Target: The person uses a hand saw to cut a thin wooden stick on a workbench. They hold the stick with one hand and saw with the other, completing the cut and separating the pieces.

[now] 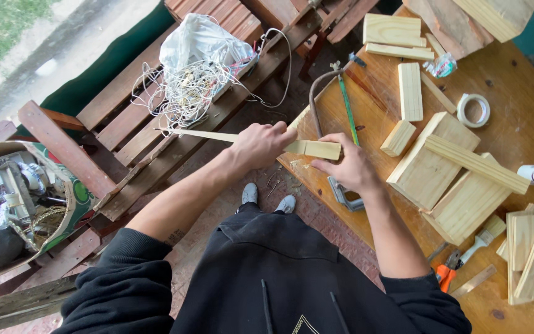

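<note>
Both hands grip one long wood strip (251,140) over the bench's (526,117) left edge: left hand (261,143) closed mid-strip, right hand (348,166) pinching its right end. One saw (335,117) lies just beyond the right hand. One tape roll (473,110), one brush (482,236), several wood blocks (428,164) crowd the right. Open floor (230,204) left, below the strip.

left hand (261,143) grips wood strip (242,140) off surface's (526,117) left edge | right hand (348,168) pinches strip's end at that edge | saw (332,130) beside it
</note>
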